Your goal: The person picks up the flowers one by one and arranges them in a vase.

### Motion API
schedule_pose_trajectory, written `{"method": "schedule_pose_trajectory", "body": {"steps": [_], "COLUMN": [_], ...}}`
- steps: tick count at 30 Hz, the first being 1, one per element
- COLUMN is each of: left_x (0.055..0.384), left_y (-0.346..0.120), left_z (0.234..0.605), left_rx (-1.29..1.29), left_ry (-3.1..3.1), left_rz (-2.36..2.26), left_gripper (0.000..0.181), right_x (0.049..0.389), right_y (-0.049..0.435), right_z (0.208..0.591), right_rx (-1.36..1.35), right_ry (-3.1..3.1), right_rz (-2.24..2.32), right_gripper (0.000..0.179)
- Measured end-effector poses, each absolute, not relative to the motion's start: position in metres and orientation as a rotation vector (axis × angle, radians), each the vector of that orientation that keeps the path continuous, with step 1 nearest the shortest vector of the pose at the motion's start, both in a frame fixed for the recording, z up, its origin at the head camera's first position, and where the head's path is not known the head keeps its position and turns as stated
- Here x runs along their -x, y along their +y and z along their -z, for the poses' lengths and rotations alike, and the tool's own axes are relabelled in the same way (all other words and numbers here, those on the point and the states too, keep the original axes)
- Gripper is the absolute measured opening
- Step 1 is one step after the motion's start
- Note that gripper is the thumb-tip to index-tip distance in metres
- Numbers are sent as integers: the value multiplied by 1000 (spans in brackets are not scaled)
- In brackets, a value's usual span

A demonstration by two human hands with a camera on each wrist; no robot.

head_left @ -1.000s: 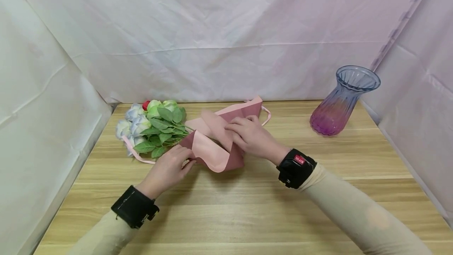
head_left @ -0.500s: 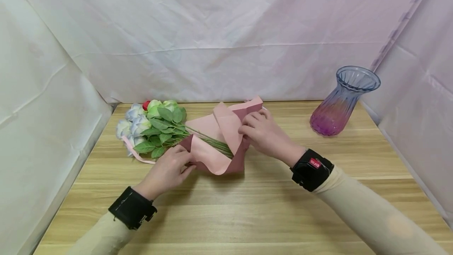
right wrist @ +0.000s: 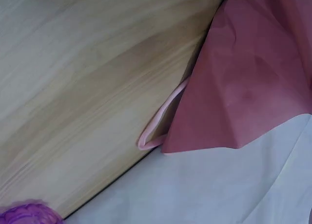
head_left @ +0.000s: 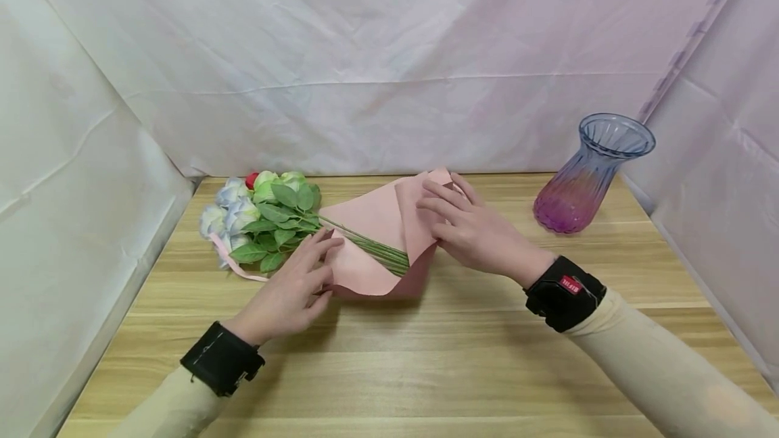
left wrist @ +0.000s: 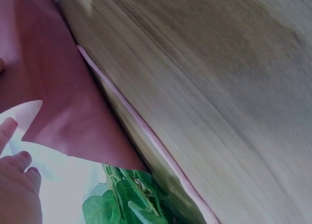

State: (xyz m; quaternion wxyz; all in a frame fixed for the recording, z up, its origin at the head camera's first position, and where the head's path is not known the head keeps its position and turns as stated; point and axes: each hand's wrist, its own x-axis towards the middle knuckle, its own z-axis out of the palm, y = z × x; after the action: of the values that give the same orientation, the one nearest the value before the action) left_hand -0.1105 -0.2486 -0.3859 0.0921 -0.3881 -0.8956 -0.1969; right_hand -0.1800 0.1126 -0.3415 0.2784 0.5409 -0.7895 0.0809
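Observation:
A sheet of pink wrapping paper (head_left: 365, 205) lies on the wooden table in the head view, with a flap folded in at its right end and another along the near side. Green flower stems (head_left: 383, 249) run across the paper, out to leaves and pale blue, green and red flower heads (head_left: 234, 211) on the left. My left hand (head_left: 292, 289) rests with loosely extended fingers on the near flap. Spread fingers of my right hand (head_left: 481, 225) lie over the right flap. Pink ribbon (left wrist: 141, 124) passes beneath the paper.
A ribbed glass vase (head_left: 590, 171), blue above and purple below, stands at the back right of the table (head_left: 426, 370). A white cloth backdrop (head_left: 389, 53) rises behind the table's far edge and along both sides.
My right hand has moved right, folding the right flap back and uncovering the stem ends. The fingers of my left hand have loosened from a pinch and moved onto the near flap.

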Motion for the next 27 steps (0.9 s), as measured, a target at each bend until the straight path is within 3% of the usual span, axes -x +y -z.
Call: {"method": "schedule_pose_trajectory", "body": {"steps": [19,23,27], "left_x": [111,110,110], "left_y": [-250,-249,-248], "left_z": [380,378,377], "left_rx": [1266,1293,1318], "left_ry": [-2661,-2636,-2615], "left_rz": [386,339,279], "left_gripper": [18,4,43], "right_x": [170,163,158], "right_y": [132,135,138], "right_z": [337,336,336], "right_rx": [-1630,-1622,-1601], "right_ry": [-2190,-2267,-2355], "right_rz": [-178,-160,-143], "right_gripper": [16,17,14]}}
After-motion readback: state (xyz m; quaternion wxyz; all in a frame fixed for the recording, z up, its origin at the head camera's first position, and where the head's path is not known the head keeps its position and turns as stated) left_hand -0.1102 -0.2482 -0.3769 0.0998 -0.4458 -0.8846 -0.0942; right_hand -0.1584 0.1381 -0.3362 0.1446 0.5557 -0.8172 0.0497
